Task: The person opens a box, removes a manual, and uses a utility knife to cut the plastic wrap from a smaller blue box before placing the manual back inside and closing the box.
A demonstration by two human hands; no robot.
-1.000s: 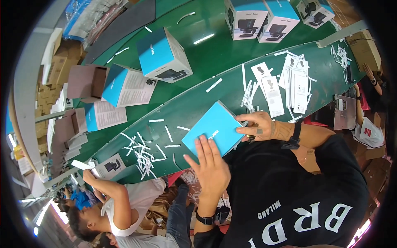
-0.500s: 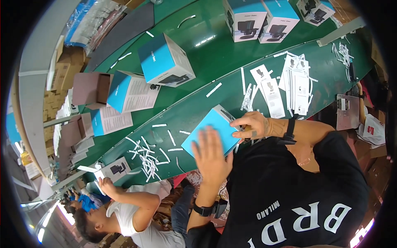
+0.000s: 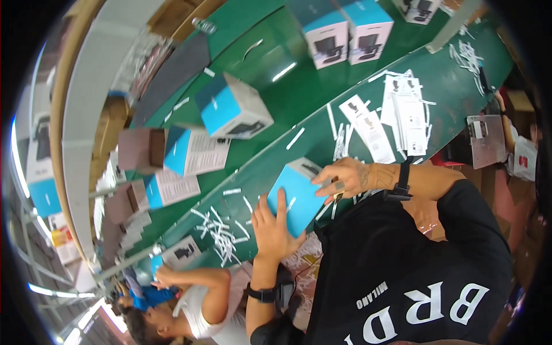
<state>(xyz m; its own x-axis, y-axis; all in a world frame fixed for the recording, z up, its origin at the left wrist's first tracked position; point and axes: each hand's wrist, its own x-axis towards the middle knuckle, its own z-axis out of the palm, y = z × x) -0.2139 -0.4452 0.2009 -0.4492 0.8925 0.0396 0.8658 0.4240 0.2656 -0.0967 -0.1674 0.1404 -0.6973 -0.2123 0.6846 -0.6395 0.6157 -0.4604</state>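
Observation:
A blue and white carton (image 3: 295, 198) lies on the green table in front of me, blue face up, with a printed dark picture on its white far end. My left hand (image 3: 275, 230) grips its left side, thumb over the blue face and fingers along the edge. On the carton's right side, my right hand (image 3: 345, 177) has its fingers bent over the edge near the white end. Beneath the right hand, a small yellow and dark item shows, too little of it visible to name.
Printed leaflets (image 3: 411, 118) lie beyond my right hand. Paper strips (image 3: 221, 236) are scattered to the left. Finished-looking cartons (image 3: 236, 106) stand farther back, some with flaps open (image 3: 141, 146). A co-worker (image 3: 201, 305) handles another carton (image 3: 183, 252) at lower left. A clipboard (image 3: 486, 141) is at right.
My left hand has slid from the carton's blue top to its left side. The carton has turned a little, and the view has shifted. The right hand stays at its right edge.

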